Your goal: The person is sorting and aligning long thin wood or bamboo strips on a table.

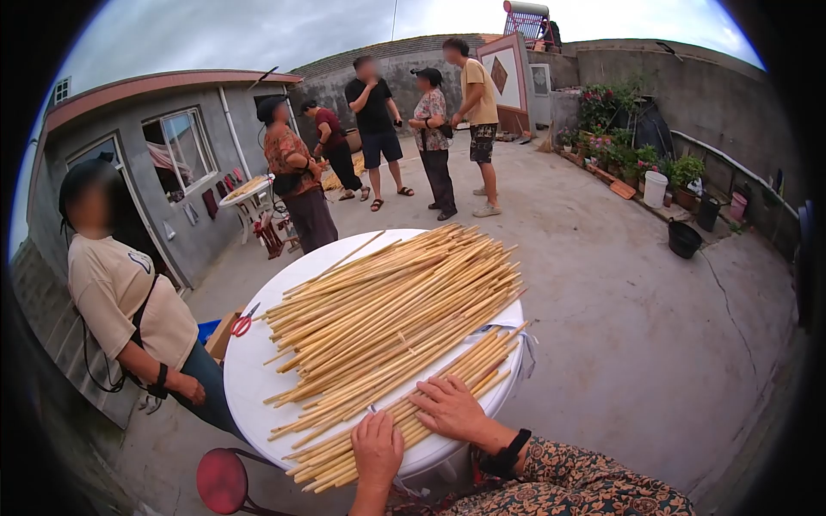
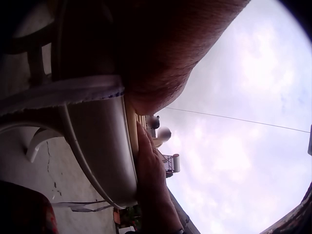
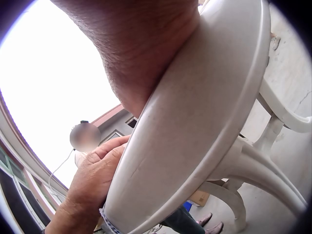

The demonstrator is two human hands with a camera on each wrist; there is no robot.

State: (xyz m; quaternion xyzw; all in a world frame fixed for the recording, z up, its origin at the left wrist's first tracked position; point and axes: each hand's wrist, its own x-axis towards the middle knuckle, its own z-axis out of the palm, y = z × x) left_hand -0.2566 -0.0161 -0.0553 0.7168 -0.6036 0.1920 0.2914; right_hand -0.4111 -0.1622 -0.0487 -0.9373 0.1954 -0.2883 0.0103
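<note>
A white round table (image 1: 245,387) bears a broad pile of long, thin yellowish sticks (image 1: 387,310). Along its near edge lies a smaller, narrower group of the same sticks (image 1: 482,361), set apart from the pile by a strip of bare tabletop. My left hand (image 1: 377,447) rests on this near group towards its left end, fingers forward. Just to its right, my right hand (image 1: 452,408) lies over the same sticks with its fingers spread. In the right wrist view the left hand (image 3: 92,180) sits at the table rim. A pale cloth strip (image 1: 508,327) pokes out beneath the sticks at right.
Red-handled scissors (image 1: 243,322) lie at the table's left edge. A person in a beige shirt (image 1: 129,292) stands close on the left, near a red stool (image 1: 222,482). Several people stand farther back in the yard. Buckets and potted plants (image 1: 658,172) line the right wall.
</note>
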